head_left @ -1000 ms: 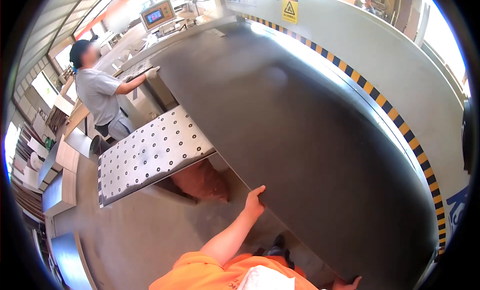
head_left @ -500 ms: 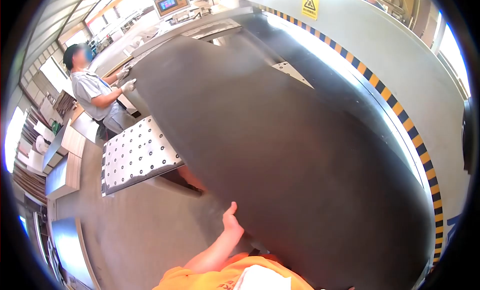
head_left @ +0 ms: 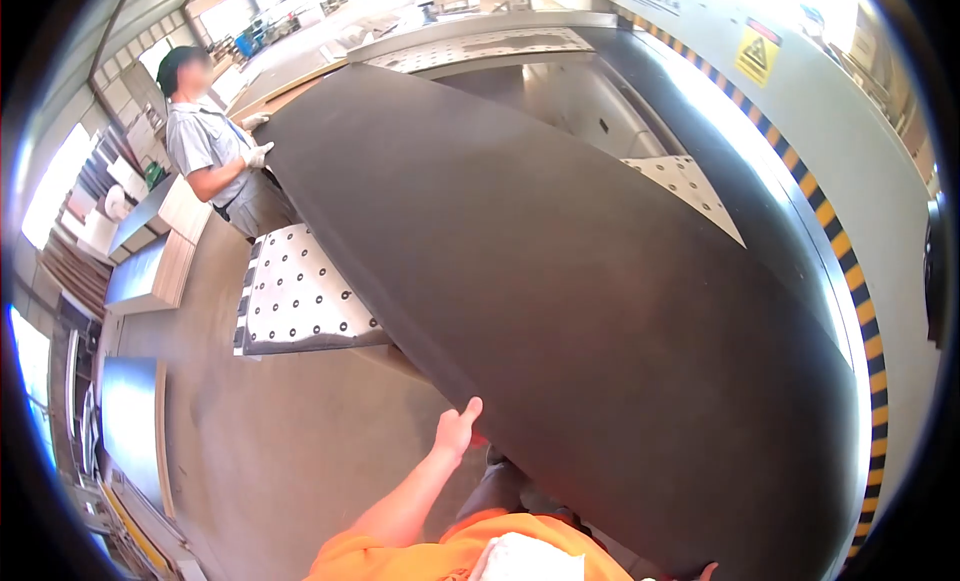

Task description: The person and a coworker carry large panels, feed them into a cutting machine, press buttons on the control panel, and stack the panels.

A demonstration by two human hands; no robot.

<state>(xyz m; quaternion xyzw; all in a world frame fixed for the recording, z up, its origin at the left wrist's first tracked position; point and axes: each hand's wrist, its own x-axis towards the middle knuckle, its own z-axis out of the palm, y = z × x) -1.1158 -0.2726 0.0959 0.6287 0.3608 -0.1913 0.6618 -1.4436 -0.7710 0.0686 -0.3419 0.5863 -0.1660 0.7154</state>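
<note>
A large dark panel [head_left: 560, 301] stretches diagonally across the view. My left hand [head_left: 459, 428] grips its near long edge, thumb on top and fingers underneath. At the bottom, only a fingertip or thumb of my right hand [head_left: 709, 571] shows at the panel's edge; the rest is hidden. A co-worker [head_left: 215, 156] in a grey shirt and white gloves holds the panel's far left end. Under the panel, a white dotted support table [head_left: 300, 291] sticks out on the left, and another dotted surface [head_left: 690, 186] shows beyond its far edge.
A grey machine beam [head_left: 850, 131] with a yellow warning sign [head_left: 758, 53] and black-and-yellow striping runs along the right. Panel stacks [head_left: 150, 276] stand at the left, with a leaning board [head_left: 135, 431] below them. A metal-edged dotted table [head_left: 480, 49] lies at the back.
The panel has moved left and turned away from the machine beam, uncovering the dark bed and dotted surfaces behind it. My left hand and the co-worker's hands have shifted left with it.
</note>
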